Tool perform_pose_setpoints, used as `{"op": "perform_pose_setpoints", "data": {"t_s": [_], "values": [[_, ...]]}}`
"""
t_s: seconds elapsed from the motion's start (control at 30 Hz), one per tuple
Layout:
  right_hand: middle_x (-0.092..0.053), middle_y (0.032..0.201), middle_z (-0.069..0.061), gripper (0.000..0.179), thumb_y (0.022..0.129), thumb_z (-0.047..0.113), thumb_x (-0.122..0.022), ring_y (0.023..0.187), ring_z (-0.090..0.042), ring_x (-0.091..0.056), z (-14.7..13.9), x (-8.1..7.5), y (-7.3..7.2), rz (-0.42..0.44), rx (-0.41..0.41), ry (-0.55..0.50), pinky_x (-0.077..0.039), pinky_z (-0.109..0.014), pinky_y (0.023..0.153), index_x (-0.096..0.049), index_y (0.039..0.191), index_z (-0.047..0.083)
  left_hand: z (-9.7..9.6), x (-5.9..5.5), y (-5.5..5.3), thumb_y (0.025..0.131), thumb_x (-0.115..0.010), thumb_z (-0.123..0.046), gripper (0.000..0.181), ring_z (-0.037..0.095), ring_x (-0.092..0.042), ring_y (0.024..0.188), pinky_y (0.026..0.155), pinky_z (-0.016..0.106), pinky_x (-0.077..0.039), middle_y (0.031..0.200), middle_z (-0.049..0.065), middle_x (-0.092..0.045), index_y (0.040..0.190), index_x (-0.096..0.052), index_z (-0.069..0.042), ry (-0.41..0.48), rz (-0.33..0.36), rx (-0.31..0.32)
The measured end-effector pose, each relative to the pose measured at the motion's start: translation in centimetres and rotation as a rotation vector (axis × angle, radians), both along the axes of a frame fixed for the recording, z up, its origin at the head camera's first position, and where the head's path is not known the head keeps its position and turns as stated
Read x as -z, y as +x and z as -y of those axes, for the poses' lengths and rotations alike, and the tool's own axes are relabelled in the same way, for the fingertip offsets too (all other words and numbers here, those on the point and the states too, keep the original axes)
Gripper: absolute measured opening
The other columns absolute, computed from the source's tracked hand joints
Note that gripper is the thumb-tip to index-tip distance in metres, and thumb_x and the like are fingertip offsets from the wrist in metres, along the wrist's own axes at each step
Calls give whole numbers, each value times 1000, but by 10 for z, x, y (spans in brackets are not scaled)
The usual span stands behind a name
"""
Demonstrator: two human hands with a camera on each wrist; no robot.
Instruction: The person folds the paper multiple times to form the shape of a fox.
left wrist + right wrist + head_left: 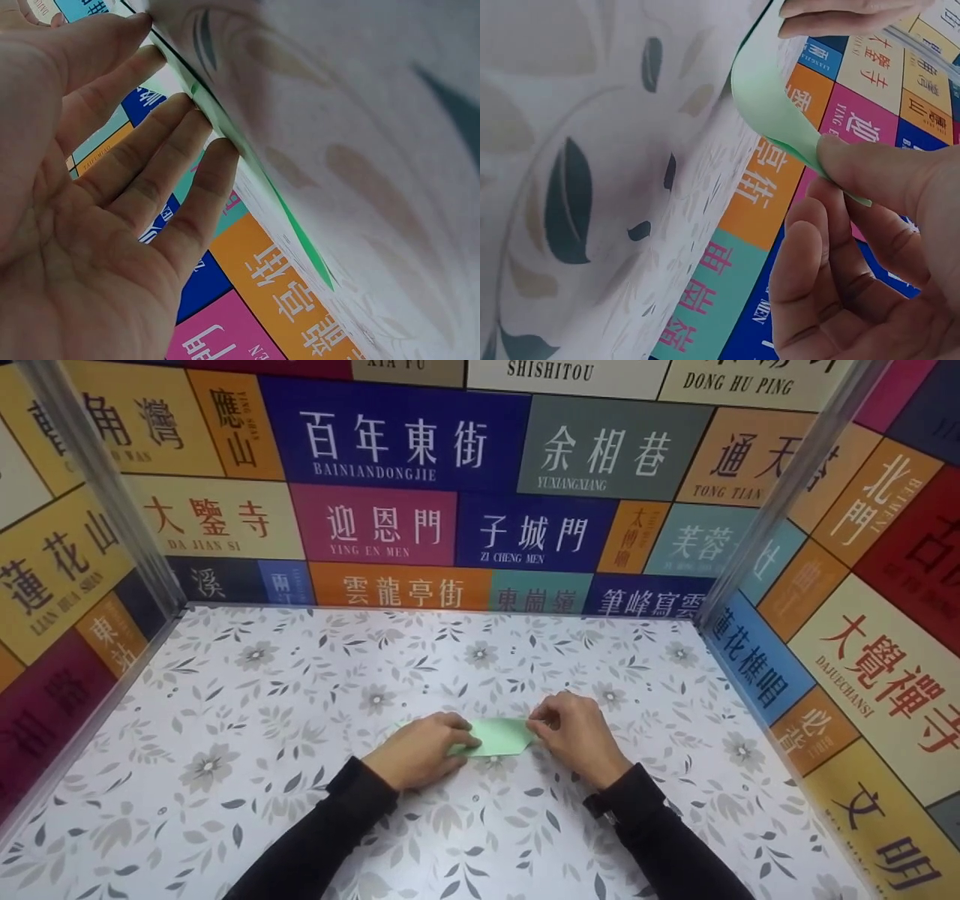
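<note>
A strip of light green paper (pixel 498 736) lies on the flowered tabletop between the two hands. With its fingertips, the left hand (pixel 426 746) presses the paper's left part against the table; its fingers look fairly straight in the left wrist view. The right hand (pixel 581 735) pinches the paper's right end between thumb and forefinger. In the right wrist view that end of the green paper (pixel 776 105) curves up off the table toward the pinching thumb (pixel 877 169), while its other fingers curl loosely below.
The tabletop (pixel 285 682) has a grey leaf and flower print. Upright panels covered in coloured sign blocks (pixel 375 525) enclose it at the back and both sides. Clear corner strips (pixel 795 472) join the panels.
</note>
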State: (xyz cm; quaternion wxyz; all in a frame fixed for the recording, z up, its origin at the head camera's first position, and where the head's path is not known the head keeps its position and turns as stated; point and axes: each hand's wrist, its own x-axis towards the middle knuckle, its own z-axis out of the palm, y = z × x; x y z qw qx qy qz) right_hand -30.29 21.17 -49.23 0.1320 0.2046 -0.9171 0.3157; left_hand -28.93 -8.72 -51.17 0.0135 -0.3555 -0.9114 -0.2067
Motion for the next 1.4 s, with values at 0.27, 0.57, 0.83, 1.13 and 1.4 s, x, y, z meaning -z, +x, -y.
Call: {"op": "perform_pose_setpoints", "data": {"t_s": [0.27,0.57,0.83,1.13,1.4], "values": [[-81,91,2,11,97,6,-92,83,-13,-73,1,5,13,-35,-49,-19,-62,-25,76,-88,98,16,2,-1,-2,106,-84,-15,32,39,-78,134,120,56,-63,146,19,-78,137,-85,-10,10,2,13],[-80,89,1,11,95,5,-93,81,-12,-75,7,7,23,-110,-105,13,-64,-26,73,-87,96,14,3,-2,-2,105,-84,-13,31,39,-78,132,120,56,-63,144,20,-79,136,-85,-9,25,-5,25],[-79,91,1,12,95,6,-93,83,-12,-76,16,6,32,-91,-123,35,-65,-27,75,-86,96,16,3,-2,-1,105,-83,-13,32,40,-78,132,120,56,-63,145,20,-79,137,-85,-9,29,-2,24],[-78,95,3,11,96,9,-93,88,-11,-77,25,7,40,-34,-136,84,-68,-29,79,-86,99,16,2,-1,-1,104,-85,-11,30,39,-78,134,120,55,-63,145,19,-80,134,-86,-9,24,-15,16],[-77,107,1,9,96,12,-94,97,-15,-77,31,12,44,-71,-165,124,-68,-35,85,-87,100,16,2,-2,0,104,-84,-12,31,39,-78,134,120,54,-63,146,18,-80,135,-86,-10,7,-19,14]]}}
